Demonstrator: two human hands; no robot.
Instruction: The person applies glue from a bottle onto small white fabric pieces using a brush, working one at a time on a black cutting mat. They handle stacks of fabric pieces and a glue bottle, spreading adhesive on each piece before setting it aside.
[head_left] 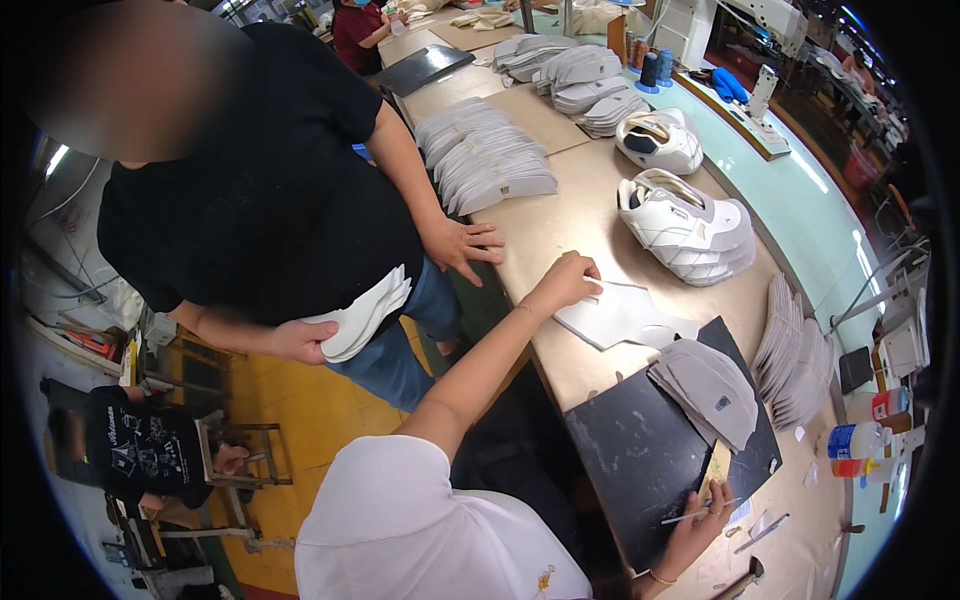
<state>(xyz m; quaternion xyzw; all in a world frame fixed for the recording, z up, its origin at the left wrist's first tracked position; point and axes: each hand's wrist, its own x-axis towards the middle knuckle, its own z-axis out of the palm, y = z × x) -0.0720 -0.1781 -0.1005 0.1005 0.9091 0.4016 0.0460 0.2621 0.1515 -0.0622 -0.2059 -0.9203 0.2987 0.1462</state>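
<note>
My left hand [572, 280] reaches over the table, its fingers closed on the edge of a flat white shoe-upper piece [615, 315]. Lower right, my right hand [702, 525] holds a thin, pale pen-like stick [690, 516] between its fingers. A small yellowish piece [716, 464] lies just beyond those fingertips; whether they touch it I cannot tell. Under both is a black board [630, 460], with a fanned stack of grey shoe pieces [705, 390] on its far part. Another pen [762, 533] lies beside the board.
A co-worker in black stands at the left, holding white pieces [365, 318], one hand [460, 240] at the table edge. Grey stacks [485, 150], stacked white uppers [690, 225] and more grey pieces [793, 350] sit on the table. Bottles [850, 442] and a hammer-like tool [745, 578] lie right.
</note>
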